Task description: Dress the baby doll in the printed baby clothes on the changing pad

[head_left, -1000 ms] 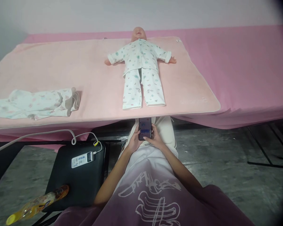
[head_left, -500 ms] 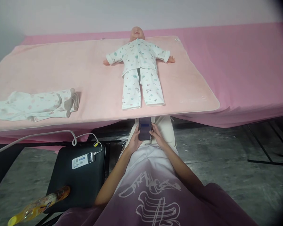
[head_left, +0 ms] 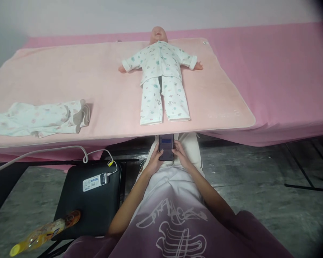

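Note:
Between my two hands is a smartphone [head_left: 166, 145] with a dark, lit screen, held low over my lap just in front of the table edge. My left hand [head_left: 154, 162] grips its left side, the thumb over the lower screen. From the right side my right hand [head_left: 182, 156] closes on it, its thumb at the screen's edge. On the table beyond lies a baby doll [head_left: 159, 36] on its back, arms spread. It wears a white patterned top [head_left: 161, 59] and matching trousers [head_left: 152, 102], whose legs lie flat.
Folded patterned baby clothes [head_left: 40, 118] lie at the left of a pale pink mat [head_left: 104, 79] on the pink-covered table [head_left: 280, 79]. A black stool [head_left: 88, 211] at my left bears a power bank [head_left: 95, 182] with a white cable [head_left: 51, 151] and a yellow-capped bottle [head_left: 47, 234].
The view has shifted slightly, so the doll appears a little higher and further right. My left thumb has moved further onto the phone screen. Both hands keep hold of the phone.

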Tool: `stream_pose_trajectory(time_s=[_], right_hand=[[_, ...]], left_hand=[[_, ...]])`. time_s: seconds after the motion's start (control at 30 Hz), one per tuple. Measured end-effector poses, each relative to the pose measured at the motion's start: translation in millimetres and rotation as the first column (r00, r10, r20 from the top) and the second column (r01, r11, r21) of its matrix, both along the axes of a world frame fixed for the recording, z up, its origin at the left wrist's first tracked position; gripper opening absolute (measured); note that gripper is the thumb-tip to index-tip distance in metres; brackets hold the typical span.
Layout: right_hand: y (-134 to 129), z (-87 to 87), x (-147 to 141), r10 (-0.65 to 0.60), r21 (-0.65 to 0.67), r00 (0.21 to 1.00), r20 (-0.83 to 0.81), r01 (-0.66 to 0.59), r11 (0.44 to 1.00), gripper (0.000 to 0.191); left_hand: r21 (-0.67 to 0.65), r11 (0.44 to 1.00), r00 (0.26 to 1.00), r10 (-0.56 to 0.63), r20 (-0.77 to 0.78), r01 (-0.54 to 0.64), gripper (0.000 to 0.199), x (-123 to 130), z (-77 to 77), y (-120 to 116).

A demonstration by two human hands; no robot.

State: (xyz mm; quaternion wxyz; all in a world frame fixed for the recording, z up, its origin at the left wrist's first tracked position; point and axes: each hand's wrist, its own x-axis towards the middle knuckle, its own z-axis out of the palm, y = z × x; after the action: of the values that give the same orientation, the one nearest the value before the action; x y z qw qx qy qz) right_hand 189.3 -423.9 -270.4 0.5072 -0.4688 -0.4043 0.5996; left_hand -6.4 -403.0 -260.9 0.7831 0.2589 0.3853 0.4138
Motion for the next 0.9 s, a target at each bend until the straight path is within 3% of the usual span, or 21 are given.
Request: stream_pose_trajectory(time_s=[0.3, 0.57, 0.7, 0.9], right_hand=[[-0.6, 6.2, 0.1, -0.008, 0.008, 1.0, 0.03, 0.008, 1.0, 0.069], [2.2, 14.1, 1.1, -0.008, -0.025, 1.0, 0.003, 0.008, 1.0, 0.069], [0.3, 10.6, -1.2, -0.029, -0.027, 0.999, -0.019, 0.029, 0.999, 0.07], [-2.1, 4.9, -6.0, -0.037, -0.008, 0.999, -0.024, 0.037, 0.999, 0.068]], left_hand=[[0.01, 1.0, 0.999, 0.018, 0.047, -0.018, 0.08, 3.0, -1.0, 1.8], [-0.001, 0.998, 0.997, -0.06, 0.042, 0.06, 0.103, -7.2, 0.2, -1.7], [-0.015, 0.999, 0.997, -0.044, 0.069, 0.045, 0.092, -2.2, 3.9, -0.3], [-0.005, 0.999, 0.999, 0.044, -0.014, -0.044, 0.085, 6.5, 6.2, 0.6]])
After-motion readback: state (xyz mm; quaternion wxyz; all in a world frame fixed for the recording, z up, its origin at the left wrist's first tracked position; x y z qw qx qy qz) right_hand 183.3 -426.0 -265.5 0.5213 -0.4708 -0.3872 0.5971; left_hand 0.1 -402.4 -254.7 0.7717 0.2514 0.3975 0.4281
